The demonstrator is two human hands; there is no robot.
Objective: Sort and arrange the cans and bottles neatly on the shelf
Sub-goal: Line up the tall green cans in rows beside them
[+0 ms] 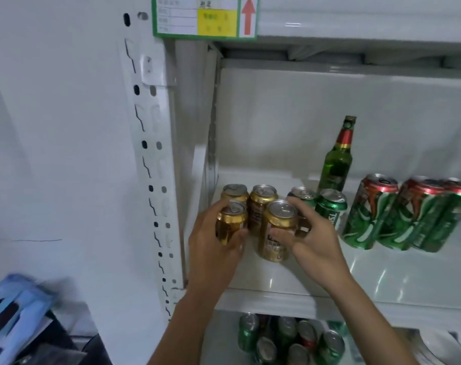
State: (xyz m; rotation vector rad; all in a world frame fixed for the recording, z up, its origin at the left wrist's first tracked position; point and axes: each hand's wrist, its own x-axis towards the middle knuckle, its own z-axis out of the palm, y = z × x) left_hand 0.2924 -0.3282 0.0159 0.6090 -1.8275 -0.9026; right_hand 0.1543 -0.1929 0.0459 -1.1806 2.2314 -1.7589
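Note:
Several gold cans stand grouped at the left end of the white shelf [382,275]. My left hand [213,243] grips the front-left gold can [232,219]. My right hand [313,241] wraps the front-right gold can [276,227]. Two more gold cans [261,198] stand behind them. To the right stand two small green cans [331,206], then tall green-and-red cans [369,212] in a row. A green glass bottle [337,159] with a red neck label stands upright behind the green cans.
The shelf's slotted white upright [150,164] stands just left of the cans. A price label [205,17] hangs on the shelf edge above. The lower shelf holds several green cans [290,341]. A blue printed package [10,312] lies at the lower left.

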